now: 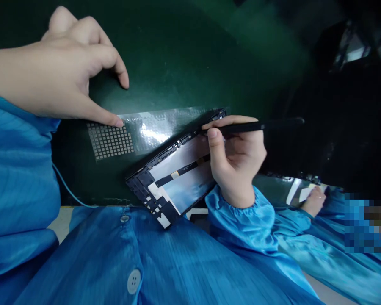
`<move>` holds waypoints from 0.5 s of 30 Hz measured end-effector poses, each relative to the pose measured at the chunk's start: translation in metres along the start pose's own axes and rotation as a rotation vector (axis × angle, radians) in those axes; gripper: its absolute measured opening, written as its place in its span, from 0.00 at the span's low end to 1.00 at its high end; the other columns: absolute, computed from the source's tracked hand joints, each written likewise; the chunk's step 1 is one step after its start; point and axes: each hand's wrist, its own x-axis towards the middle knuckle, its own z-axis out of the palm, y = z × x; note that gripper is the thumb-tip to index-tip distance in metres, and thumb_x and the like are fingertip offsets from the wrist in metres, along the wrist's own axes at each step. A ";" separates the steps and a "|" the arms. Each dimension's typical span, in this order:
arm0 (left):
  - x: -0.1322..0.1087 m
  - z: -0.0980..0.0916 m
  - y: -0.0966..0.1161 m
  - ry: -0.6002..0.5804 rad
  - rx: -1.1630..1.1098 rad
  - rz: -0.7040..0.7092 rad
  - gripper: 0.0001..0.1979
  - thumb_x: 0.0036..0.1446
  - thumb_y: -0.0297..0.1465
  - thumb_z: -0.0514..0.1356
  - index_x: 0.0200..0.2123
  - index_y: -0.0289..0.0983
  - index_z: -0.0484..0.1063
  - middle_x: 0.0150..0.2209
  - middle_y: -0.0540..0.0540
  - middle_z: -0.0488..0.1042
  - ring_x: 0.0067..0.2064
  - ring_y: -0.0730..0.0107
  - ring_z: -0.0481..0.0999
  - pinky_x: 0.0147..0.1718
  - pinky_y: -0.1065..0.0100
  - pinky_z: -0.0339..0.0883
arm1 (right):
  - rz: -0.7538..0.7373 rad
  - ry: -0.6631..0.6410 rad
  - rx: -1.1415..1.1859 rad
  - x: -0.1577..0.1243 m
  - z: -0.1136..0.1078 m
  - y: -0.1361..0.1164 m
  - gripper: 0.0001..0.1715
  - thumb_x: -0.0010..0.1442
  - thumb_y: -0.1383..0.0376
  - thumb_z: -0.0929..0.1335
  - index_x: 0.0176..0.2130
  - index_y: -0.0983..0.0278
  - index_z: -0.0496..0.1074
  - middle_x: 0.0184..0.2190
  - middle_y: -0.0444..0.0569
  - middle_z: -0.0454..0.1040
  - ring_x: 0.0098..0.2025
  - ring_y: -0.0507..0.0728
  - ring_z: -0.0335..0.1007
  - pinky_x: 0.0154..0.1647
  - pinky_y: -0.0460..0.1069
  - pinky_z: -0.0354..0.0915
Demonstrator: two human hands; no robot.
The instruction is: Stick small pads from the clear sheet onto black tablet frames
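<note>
1. The clear sheet of little squares (146,131) is held flat on the counter (178,51) by the thumb of the left hand (60,72); the other fingers are curled.
2. A black stick (257,126) is pinched in the right hand (238,161), right over the open tablet (174,178).
3. The sheet is best kept still and the stick steady.

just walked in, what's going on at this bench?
A person in a blue smock works on an open tablet lying askew at the near edge of a green mat. The right hand grips a thin black tool over the tablet's top edge. The left hand presses its thumb on a clear sheet bearing a grid of small squares. A co-worker's hand shows at far right.
</note>
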 end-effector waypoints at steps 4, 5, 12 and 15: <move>0.000 -0.008 0.015 -0.063 -0.015 -0.078 0.65 0.42 0.82 0.42 0.53 0.33 0.83 0.60 0.44 0.63 0.79 0.38 0.54 0.76 0.33 0.54 | -0.007 -0.169 0.054 0.021 0.008 -0.029 0.05 0.75 0.61 0.75 0.50 0.54 0.80 0.46 0.46 0.85 0.50 0.59 0.85 0.58 0.59 0.81; 0.001 -0.011 0.021 -0.088 -0.033 -0.114 0.59 0.48 0.79 0.48 0.54 0.33 0.83 0.60 0.44 0.63 0.79 0.37 0.53 0.77 0.33 0.53 | -0.011 -0.267 0.087 0.030 0.016 -0.033 0.05 0.74 0.60 0.75 0.49 0.55 0.80 0.46 0.46 0.85 0.49 0.59 0.85 0.56 0.58 0.82; 0.007 -0.020 0.033 -0.184 0.003 -0.182 0.45 0.36 0.46 0.87 0.57 0.37 0.80 0.60 0.46 0.61 0.79 0.30 0.52 0.78 0.31 0.58 | -0.065 -0.724 0.154 0.067 0.068 -0.014 0.14 0.73 0.52 0.75 0.50 0.58 0.79 0.45 0.46 0.86 0.46 0.56 0.84 0.53 0.52 0.83; 0.006 -0.020 0.034 -0.195 0.009 -0.182 0.46 0.39 0.54 0.83 0.58 0.36 0.80 0.59 0.46 0.60 0.79 0.31 0.51 0.77 0.32 0.58 | 0.024 -0.676 0.221 0.064 0.070 -0.014 0.15 0.71 0.52 0.78 0.49 0.59 0.80 0.45 0.45 0.85 0.47 0.56 0.84 0.55 0.53 0.83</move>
